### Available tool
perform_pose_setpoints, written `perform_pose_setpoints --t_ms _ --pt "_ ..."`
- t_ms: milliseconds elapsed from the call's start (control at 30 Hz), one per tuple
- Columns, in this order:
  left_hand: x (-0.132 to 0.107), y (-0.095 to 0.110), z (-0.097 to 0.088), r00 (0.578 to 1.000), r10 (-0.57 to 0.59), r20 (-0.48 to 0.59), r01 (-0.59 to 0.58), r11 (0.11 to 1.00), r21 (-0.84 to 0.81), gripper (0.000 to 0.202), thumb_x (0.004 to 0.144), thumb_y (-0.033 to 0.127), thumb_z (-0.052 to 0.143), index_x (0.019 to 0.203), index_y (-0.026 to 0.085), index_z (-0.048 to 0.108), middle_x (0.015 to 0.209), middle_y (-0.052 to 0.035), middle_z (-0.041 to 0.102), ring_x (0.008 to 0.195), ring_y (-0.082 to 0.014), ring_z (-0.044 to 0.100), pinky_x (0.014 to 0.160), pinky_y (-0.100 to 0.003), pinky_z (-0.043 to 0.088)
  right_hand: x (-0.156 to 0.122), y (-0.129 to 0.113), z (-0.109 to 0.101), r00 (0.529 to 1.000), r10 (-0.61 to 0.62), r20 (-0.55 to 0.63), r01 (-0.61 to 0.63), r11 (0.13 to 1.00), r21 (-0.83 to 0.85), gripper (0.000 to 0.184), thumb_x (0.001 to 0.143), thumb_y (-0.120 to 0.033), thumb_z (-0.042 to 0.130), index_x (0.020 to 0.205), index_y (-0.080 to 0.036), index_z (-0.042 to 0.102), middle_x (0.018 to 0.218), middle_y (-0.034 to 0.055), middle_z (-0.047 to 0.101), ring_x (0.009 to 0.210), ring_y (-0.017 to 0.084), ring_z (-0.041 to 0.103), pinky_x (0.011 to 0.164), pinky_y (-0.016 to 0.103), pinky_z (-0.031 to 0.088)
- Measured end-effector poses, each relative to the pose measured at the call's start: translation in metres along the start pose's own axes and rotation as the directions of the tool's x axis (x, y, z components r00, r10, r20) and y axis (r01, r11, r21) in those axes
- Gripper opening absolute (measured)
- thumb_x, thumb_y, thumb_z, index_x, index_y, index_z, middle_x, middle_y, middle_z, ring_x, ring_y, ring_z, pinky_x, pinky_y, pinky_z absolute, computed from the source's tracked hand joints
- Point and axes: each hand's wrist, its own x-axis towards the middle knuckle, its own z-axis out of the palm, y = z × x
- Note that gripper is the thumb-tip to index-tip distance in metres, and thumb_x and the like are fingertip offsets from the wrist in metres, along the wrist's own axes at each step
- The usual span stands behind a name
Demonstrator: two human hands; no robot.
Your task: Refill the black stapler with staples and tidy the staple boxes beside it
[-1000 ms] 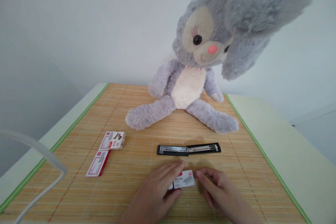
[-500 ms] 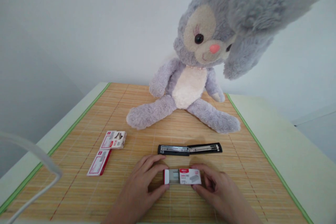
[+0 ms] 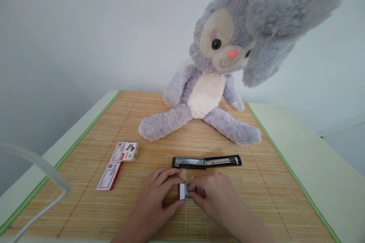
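A small staple box [image 3: 181, 191] with a white and red end lies on the bamboo mat [image 3: 137, 121], its inner tray slid partly out. My left hand [image 3: 155, 201] is closed on the box's left end, thumb at the near side and fingers at the far side. Over the exposed grey part of the tray, my right hand [image 3: 218, 197] pinches downward and hides the rest of the box; whatever is between its fingertips cannot be made out. Just beyond both hands lies a black stapler [image 3: 207, 162], opened out flat with its metal channel facing up.
Left of my hands are two white and red boxes [image 3: 109, 177] and, resting on the farther one, a smaller box [image 3: 129, 152]. A plush rabbit [image 3: 207, 95] sits at the back of the mat. A white cable [image 3: 51, 174] curves across the left foreground.
My right hand has left the box's right end and moved left over the open tray, its fingers now pinched there. My left hand keeps its hold.
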Motion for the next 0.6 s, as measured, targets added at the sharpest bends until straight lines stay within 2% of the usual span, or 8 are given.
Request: perform_pose_setpoints --t_ms 100,200,400,600 --pt "0.001 0.001 -0.001 1.0 0.0 -0.006 0.0 1.0 -0.006 0.037 0.091 0.029 0.073 0.126 0.038 0.065 0.145 0.0009 0.06 0.136 -0.0254 0.052 0.115 -0.048 0.047 0.006 0.001 0.003 1.0 -0.023 0.009 0.024 0.995 -0.096 0.019 0.089 -0.02 0.067 0.081 -0.03 0.081 0.073 -0.0014 0.077 0.066 0.017 0.066 0.06 0.03 0.025" --pt "0.002 0.003 -0.002 1.0 -0.006 -0.017 0.006 1.0 -0.015 0.038 0.09 0.028 0.073 0.125 0.038 0.066 0.144 0.0006 0.061 0.135 -0.0253 0.054 0.113 -0.047 0.049 0.002 0.002 0.001 1.0 -0.006 -0.013 0.005 0.996 -0.087 0.017 0.089 -0.02 0.066 0.083 -0.029 0.079 0.071 -0.0018 0.075 0.064 0.017 0.065 0.06 0.029 0.026" --pt "0.003 0.002 -0.002 1.0 0.003 -0.027 -0.004 1.0 -0.012 0.034 0.09 0.028 0.073 0.123 0.037 0.068 0.144 -0.0005 0.061 0.134 -0.026 0.055 0.112 -0.047 0.05 -0.021 0.013 -0.005 0.995 0.042 -0.092 -0.024 0.982 0.185 0.016 0.1 -0.026 0.057 0.094 -0.025 0.073 0.068 -0.0044 0.063 0.06 0.013 0.055 0.059 0.026 0.031" --pt "0.0 -0.002 -0.001 1.0 0.001 -0.005 -0.001 1.0 0.0 0.035 0.091 0.031 0.073 0.125 0.037 0.067 0.146 0.0001 0.061 0.136 -0.0263 0.053 0.114 -0.05 0.049 -0.04 0.044 0.01 0.985 0.136 -0.105 -0.088 0.923 0.374 0.028 0.103 -0.041 0.054 0.094 -0.022 0.072 0.062 -0.0057 0.047 0.056 0.013 0.046 0.056 0.025 0.034"
